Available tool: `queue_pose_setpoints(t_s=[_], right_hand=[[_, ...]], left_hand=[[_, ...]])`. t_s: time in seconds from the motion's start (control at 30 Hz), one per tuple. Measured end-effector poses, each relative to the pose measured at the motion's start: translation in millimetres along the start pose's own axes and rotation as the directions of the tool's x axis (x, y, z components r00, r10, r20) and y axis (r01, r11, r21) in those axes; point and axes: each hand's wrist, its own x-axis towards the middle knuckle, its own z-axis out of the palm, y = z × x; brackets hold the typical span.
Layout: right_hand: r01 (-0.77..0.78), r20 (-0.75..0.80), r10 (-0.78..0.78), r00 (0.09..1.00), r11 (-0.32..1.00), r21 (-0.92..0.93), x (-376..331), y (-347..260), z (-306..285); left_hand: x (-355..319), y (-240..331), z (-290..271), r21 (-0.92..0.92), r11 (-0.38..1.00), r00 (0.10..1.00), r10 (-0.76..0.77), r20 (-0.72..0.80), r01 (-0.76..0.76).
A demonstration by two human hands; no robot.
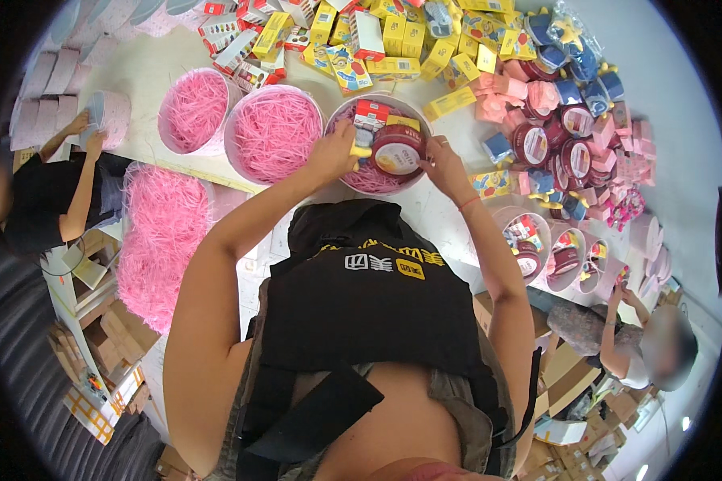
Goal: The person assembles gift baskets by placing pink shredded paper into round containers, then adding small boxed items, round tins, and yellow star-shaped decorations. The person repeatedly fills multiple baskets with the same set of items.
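A round white box (353, 186) in front of me holds pink paper shreds, a small red-and-white carton (371, 115), a yellow carton (403, 123) and a dark red round jar (397, 151) with a pale label. My left hand (334, 152) reaches in over the box's left side. Its fingers are closed on a small blue-grey and yellow toy (362, 150), mostly covered by the hand. At the opposite side, my right hand (446, 168) grips the box's rim, fingertips close beside the jar.
Two round boxes of pink shreds (274, 133) (192, 111) stand left. Cartons (393, 34), jars (531, 144) and toys pile up behind and right. Filled boxes (565, 258) line the right. A shred heap (159, 240) lies left. Co-workers' hands (95, 144) (615, 303) work at both sides.
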Motion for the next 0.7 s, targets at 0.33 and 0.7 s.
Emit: queue_pose_setpoints(t_s=[0.33, 0.7], right_hand=[[0.238, -0.132, -0.261, 0.956, 0.957, -0.169, 23, -27, 7], [0.395, 0.207, -0.368, 0.906, 0.912, -0.108, 47, -49, -37]], left_hand=[[-3, -1, -7, 0.324, 0.923, 0.942, 0.277, -0.190, -0.206], [-6, -8, 5, 0.135, 0.981, 0.977, 0.158, -0.143, -0.138]])
